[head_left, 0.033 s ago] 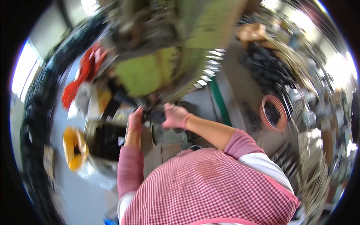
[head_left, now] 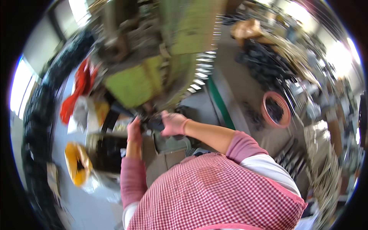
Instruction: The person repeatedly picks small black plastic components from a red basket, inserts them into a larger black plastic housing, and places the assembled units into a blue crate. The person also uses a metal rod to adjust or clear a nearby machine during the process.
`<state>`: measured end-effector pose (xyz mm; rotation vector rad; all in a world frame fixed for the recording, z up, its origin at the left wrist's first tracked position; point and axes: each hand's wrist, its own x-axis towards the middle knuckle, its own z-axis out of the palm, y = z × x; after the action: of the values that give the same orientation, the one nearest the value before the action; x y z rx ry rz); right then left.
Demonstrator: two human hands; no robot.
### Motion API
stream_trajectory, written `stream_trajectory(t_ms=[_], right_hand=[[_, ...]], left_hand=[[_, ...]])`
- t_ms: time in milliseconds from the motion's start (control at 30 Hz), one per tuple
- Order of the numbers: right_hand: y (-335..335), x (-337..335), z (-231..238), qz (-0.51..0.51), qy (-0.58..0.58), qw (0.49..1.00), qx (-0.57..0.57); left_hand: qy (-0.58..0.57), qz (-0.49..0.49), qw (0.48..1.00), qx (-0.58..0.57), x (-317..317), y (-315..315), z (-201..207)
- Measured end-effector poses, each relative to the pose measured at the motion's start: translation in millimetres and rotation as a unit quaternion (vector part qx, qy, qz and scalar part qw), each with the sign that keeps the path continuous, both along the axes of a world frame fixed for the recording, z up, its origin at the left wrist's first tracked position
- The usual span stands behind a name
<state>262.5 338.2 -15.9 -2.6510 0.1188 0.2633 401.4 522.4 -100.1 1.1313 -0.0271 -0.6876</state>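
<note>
The left hand [head_left: 134,130] and the right hand [head_left: 174,124] are near each other just left of the frame's centre. A blurred dark piece [head_left: 155,123] lies between them, its right end against the right hand's fingers and its left part near the left hand's fingertips. The left hand looks partly curled and the right has its thumb spread from its fingers; blur hides whether either grips the piece, so I cannot tell.

Just above the hands, at upper centre-left, stands a machine with a yellow-green panel [head_left: 129,85]. A green strip [head_left: 220,102] runs right of the right hand. Left of the left hand is a dark-sided container [head_left: 109,148], with a yellow-rimmed bag [head_left: 72,165] beyond it. A pink basket [head_left: 265,108] holding dark pieces sits at centre-right. The checked apron [head_left: 214,191] fills the lower centre.
</note>
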Motion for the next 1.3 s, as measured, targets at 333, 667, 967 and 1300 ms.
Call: stream_trajectory(t_ms=[333,667,967,1300], right_hand=[[-51,-12,-2,-0.027,-0.004,1.0,-0.002],[-237,-202,-145,-0.579,-0.159,0.67,0.437],[-568,-201,-17,-0.568,-0.539,0.591,0.194],[-333,-576,-98,-0.885,0.165,0.4,-0.174]], left_hand=[[-0.016,0.014,0.99,-0.138,65,-19,21],[0.073,0.116,0.982,0.134,-72,79,-119],[0.164,-0.036,0.967,0.192,-144,35,-187],[-0.441,-0.394,0.717,0.37,-152,-56,-125]])
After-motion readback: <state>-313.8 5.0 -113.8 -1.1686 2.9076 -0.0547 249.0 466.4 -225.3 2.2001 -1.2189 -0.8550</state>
